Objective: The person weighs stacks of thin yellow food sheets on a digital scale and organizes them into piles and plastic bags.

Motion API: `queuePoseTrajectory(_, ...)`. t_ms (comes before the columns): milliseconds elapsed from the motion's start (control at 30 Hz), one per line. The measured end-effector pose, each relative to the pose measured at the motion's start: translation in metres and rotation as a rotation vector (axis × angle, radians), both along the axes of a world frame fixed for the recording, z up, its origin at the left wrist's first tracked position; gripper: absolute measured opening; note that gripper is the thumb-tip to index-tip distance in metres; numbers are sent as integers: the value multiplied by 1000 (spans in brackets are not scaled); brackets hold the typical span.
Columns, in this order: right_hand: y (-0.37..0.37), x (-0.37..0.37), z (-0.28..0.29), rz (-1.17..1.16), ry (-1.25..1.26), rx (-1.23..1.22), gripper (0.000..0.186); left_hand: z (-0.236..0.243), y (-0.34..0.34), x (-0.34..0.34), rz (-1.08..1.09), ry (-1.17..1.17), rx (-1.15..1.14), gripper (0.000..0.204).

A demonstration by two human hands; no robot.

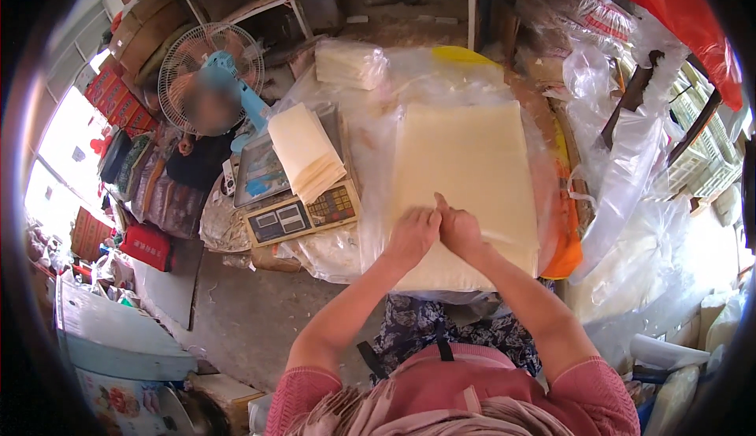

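A wide stack of cream-coloured thin sheets [465, 149] lies on the plastic-covered table in front of me. My left hand [415, 235] rests over the middle of the stack, its fingers curled and drawn together. Against it is my right hand [459, 227], one finger pointing up and away while the others bend inward. The fingertips of both hands meet, and whatever may be between them is hidden. To the left, a folded pile of cream sheets [305, 153] sits on the metal pan of a digital scale [303, 214].
A fan [211, 74] stands at the far left beside a seated person [197, 160]. A clear plastic bundle [350, 64] lies at the table's back. Plastic film [630, 176] hangs at the right, near an orange bag [565, 235]. A red bag [146, 247] is at the left.
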State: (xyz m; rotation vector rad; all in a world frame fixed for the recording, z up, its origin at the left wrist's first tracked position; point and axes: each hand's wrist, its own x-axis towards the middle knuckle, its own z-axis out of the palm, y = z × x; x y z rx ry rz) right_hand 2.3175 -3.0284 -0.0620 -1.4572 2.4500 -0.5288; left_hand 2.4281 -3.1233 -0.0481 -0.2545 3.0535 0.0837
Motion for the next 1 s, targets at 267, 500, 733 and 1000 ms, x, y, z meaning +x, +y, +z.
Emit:
queuePoseTrajectory(267, 89, -11, 68, 410, 355, -579, 38, -60, -28, 52, 573, 1062, 908, 87)
queuePoseTrajectory(500, 156, -46, -50, 233, -518, -431, 34, -87, -21, 72, 28, 578, 611, 21)
queuePoseTrajectory(733, 125, -63, -64, -415, -762, -347, 38, -61, 2, 29, 721, 483, 781, 79)
queuePoseTrajectory(1000, 103, -52, -26, -435, -288, -216, 86, -78, 23, 16, 159, 243, 52, 73)
